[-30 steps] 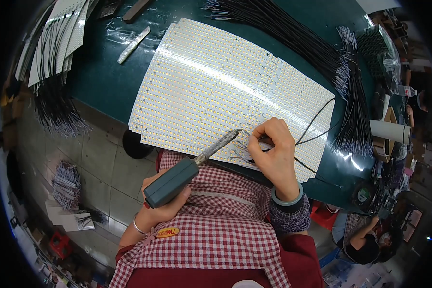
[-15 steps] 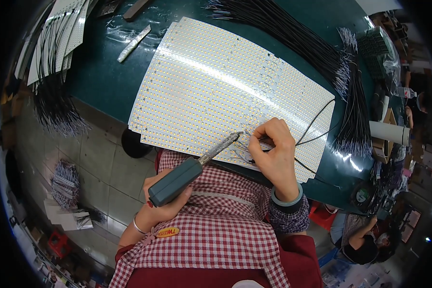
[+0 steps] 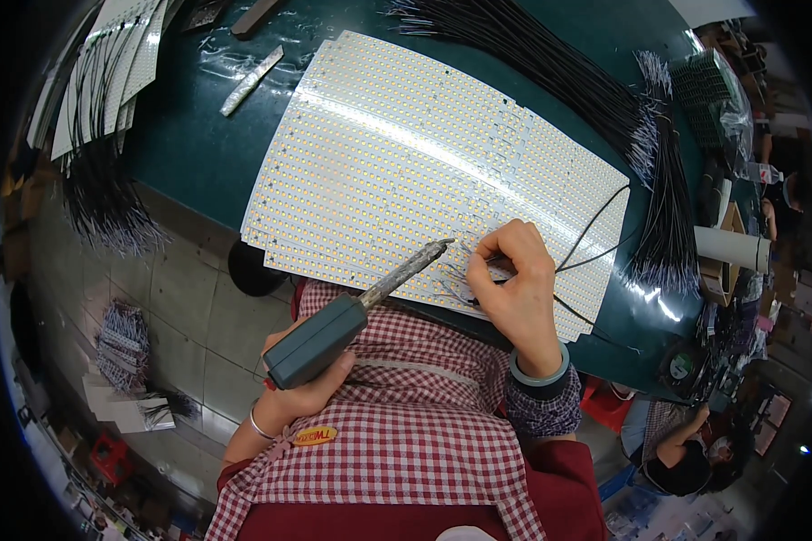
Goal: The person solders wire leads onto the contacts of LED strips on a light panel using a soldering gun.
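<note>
A stack of white LED panels (image 3: 361, 180), dotted with rows of small yellowish chips, lies slanted on the green table. My left hand (image 3: 320, 389) is wrapped round the dark green handle of a soldering iron (image 3: 318, 341). The iron's worn metal tip points up and right, ending just left of my right fingers, over the panel's near part. Whether it touches the panel I cannot tell. With thumb and forefinger pinched, my right hand (image 3: 520, 279) holds a black wire (image 3: 595, 260) by its end near the panel. Thin pale wire ends lie just left of these fingers.
Bundles of black wires (image 3: 541, 63) lie along the far and right sides of the green table (image 3: 185, 149). More panels with wires (image 3: 108, 81) hang over the left edge. A silver strip (image 3: 253, 81) lies beyond the stack. At right are a white roll (image 3: 731, 250) and a seated person (image 3: 686, 442).
My left hand has drawn the soldering iron slightly left, its handle lower and its tip a little higher. The right hand has barely moved and keeps its pinch.
</note>
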A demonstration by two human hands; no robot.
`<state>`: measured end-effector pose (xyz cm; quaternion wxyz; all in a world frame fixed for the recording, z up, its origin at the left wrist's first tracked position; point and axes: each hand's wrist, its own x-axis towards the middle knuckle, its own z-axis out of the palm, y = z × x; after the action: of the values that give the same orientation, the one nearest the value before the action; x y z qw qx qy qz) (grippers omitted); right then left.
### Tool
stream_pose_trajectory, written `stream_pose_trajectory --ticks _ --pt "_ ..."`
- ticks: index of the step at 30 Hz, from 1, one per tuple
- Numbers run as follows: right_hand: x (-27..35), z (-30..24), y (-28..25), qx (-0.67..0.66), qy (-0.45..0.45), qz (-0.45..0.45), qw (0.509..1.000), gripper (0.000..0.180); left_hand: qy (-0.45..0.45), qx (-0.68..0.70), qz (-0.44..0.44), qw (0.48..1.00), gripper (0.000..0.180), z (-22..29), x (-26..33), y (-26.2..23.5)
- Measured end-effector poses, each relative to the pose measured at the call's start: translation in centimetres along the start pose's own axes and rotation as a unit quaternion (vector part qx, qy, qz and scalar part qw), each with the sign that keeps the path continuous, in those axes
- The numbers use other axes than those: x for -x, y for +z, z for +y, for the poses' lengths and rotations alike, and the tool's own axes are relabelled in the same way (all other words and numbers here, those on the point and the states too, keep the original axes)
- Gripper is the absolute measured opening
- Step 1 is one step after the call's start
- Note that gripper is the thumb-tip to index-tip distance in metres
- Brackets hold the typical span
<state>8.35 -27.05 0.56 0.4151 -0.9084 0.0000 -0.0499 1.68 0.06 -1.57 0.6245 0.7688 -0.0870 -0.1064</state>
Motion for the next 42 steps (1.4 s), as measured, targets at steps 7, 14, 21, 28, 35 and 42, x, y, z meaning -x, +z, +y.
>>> stream_pose_trajectory --ticks 7,14,21,28,35,42 --pt "0.0 -0.1 0.0 0.001 0.009 -0.004 1.000 0.011 -0.014 0.005 0.012 1.000 0.024 -0.3 0.2 0.3" --pt "0.1 -0.4 0.0 -0.045 0.031 0.017 0.998 0.009 0.030 -0.016 0.029 0.999 0.023 -1.1 0.5 0.5" --pt "0.0 -0.3 0.0 -0.049 0.025 0.001 0.998 0.009 -0.053 0.035 -0.015 0.998 0.030 -0.9 1.2 -0.5" --pt "-0.1 -0.2 0.0 -0.005 -0.013 -0.027 1.000 0.008 0.007 0.009 0.015 1.000 0.026 0.0 -0.3 0.3" --pt "0.0 -0.3 -0.1 -0.005 -0.001 -0.023 1.000 0.008 0.044 -0.029 -0.017 0.998 0.027 0.6 -1.2 0.0" --pt "-0.1 -0.3 0.1 -0.003 -0.001 -0.021 1.000 0.011 0.044 -0.028 -0.005 0.999 0.027 -0.4 -0.4 -0.1"
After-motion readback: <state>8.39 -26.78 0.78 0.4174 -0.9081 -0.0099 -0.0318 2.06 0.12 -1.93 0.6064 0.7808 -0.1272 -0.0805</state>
